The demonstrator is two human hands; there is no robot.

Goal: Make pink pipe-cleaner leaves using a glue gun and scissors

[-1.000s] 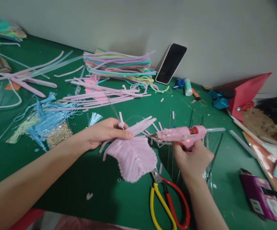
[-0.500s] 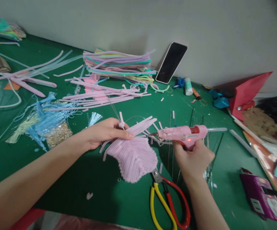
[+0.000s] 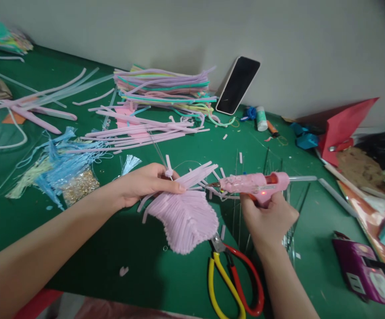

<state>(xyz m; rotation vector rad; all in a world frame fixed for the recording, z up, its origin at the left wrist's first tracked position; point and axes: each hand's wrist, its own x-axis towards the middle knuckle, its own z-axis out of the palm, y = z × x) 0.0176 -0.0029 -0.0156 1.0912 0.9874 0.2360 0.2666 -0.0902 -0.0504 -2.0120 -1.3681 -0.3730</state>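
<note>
My left hand [image 3: 144,182] is closed on a pink leaf-shaped piece [image 3: 184,217] made of pipe cleaners, held just above the green table [image 3: 112,248]. Its loose pink ends fan out to the upper right. My right hand [image 3: 269,217] grips a pink hot glue gun [image 3: 255,184] by the handle. The gun's nozzle points left and sits at the loose ends of the pink piece. A clear glue stick juts from the gun's back.
Scissors [image 3: 235,279] with yellow and red handles lie under the pink piece. Heaps of pastel pipe cleaners [image 3: 162,88] and a leaning phone [image 3: 238,85] are by the wall. A purple power strip [image 3: 365,272] and red paper [image 3: 342,128] are on the right, blue tassels [image 3: 59,161] on the left.
The glue gun has shifted very slightly to the right and up. The left hand and the pink piece have stayed in place.
</note>
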